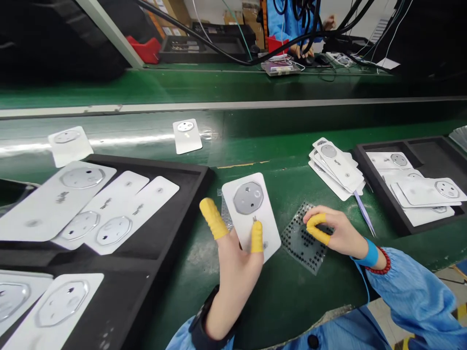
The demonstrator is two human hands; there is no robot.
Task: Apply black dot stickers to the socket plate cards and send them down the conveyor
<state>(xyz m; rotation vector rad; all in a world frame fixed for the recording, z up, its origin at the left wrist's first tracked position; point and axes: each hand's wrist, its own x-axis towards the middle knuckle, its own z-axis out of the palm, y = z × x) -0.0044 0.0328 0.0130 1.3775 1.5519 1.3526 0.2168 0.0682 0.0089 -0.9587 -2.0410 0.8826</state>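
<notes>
A white rounded panel (268,227) with a grey octagonal piece at its top is in my left hand (237,265). My left thumb, in a yellow finger cot, presses on its face, the index finger sticks out to the side, and the remaining fingers are hidden beneath. My right hand (333,228) pinches thumb and index finger, both in yellow cots, over a clear sheet (304,243) dotted with several small black pieces. Whatever is between those fingertips is too small to tell. Behind the right hand, purple tweezers (365,214) lie beside a stack of white panels (337,167).
On the left, a black tray (175,214) holds several white panels. Another black tray (390,204) with panels stands at the right. Two single panels lie further back, one (187,138) near the middle. Cables (233,61) hang across, and a person (292,24) in blue sits beyond.
</notes>
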